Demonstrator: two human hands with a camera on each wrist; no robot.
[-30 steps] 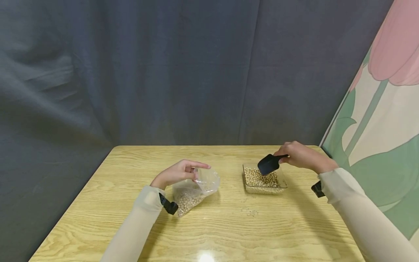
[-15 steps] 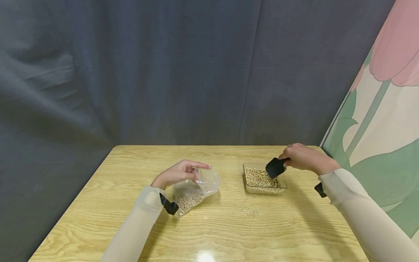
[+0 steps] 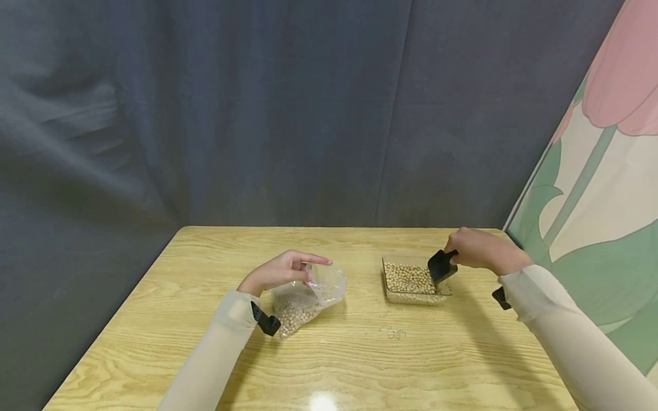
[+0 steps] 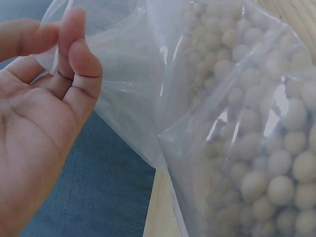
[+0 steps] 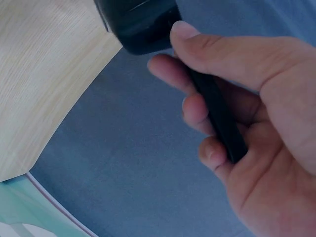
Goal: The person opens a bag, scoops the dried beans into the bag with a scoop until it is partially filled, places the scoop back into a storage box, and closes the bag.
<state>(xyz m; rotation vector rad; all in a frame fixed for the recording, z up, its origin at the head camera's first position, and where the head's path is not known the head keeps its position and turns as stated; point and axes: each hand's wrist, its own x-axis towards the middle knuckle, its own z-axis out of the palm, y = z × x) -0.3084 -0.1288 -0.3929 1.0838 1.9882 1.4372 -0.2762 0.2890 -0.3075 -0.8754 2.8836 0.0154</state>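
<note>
My right hand (image 3: 480,249) grips the handle of a black scoop (image 3: 442,266), its fingers curled round it in the right wrist view. The scoop's blade tilts down at the right end of a clear rectangular container (image 3: 415,298), its lower edge overlapping the pale, round beans (image 3: 408,278) inside. On the left, my left hand (image 3: 280,271) pinches the mouth of a clear plastic bag (image 3: 329,282) between thumb and fingers, holding it raised. More beans (image 4: 281,190) fill the bag's lower part, which lies on the table.
The wooden table (image 3: 329,365) carries both the bag and the container. A few small clear marks or bits (image 3: 394,333) lie in front of the container. A dark curtain (image 3: 288,114) hangs behind, and a flower-painted panel (image 3: 606,228) stands at the right.
My right hand has shifted slightly right with the scoop, which has moved from the container's middle to its right end and tilted steeper. The left hand and bag stay put.
</note>
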